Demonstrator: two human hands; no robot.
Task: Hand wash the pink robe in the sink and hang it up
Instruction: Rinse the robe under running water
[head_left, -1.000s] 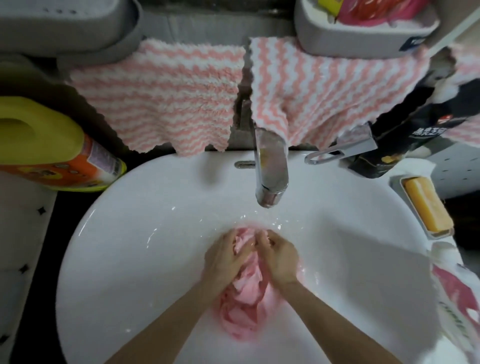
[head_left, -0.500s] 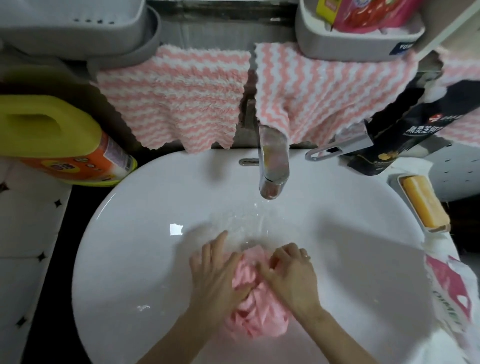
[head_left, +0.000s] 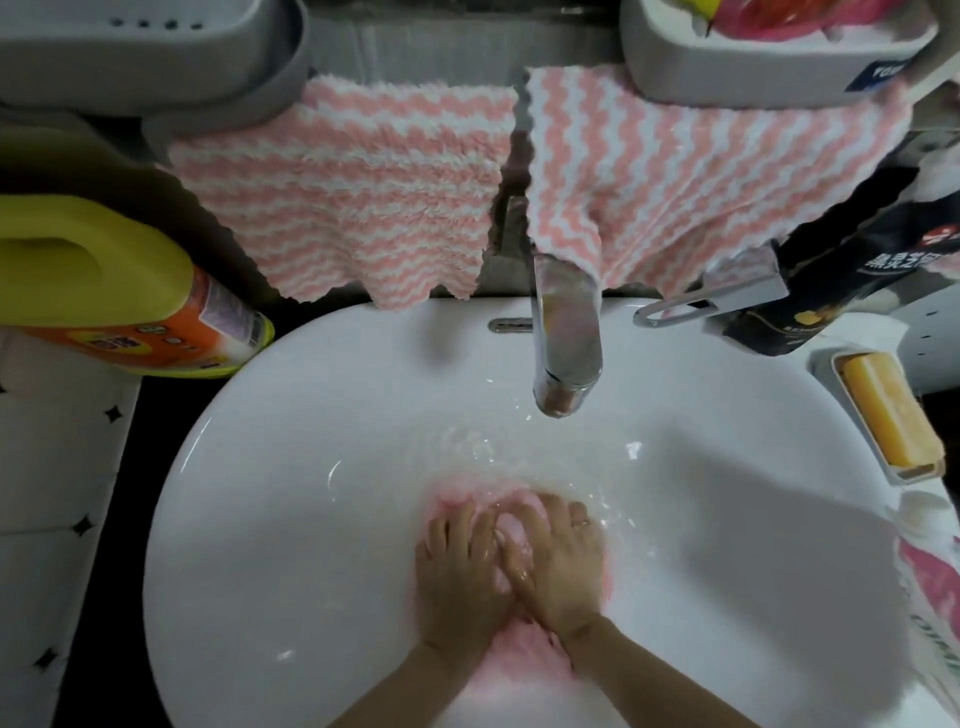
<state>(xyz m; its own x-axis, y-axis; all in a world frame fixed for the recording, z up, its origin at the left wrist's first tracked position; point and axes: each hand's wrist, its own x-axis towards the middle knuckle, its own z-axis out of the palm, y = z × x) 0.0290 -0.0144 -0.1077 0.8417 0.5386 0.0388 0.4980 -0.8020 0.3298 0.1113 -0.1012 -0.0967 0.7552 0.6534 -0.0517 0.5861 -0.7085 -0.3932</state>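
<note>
Both left hand (head_left: 460, 582) and right hand (head_left: 565, 567) press atop pink robe (head_left: 521, 657).

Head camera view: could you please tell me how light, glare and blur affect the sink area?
In the head view, the sink is bright, with small glare spots and a broad shadow on its right side; the robe, left hand and right hand look softly blurred; wide-angle distortion bends the edges.

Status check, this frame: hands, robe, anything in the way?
Left hand and right hand flat, pressing. Wet pink fabric robe bunched under them in white round sink. Chrome tap beyond, apart from hands.
</note>
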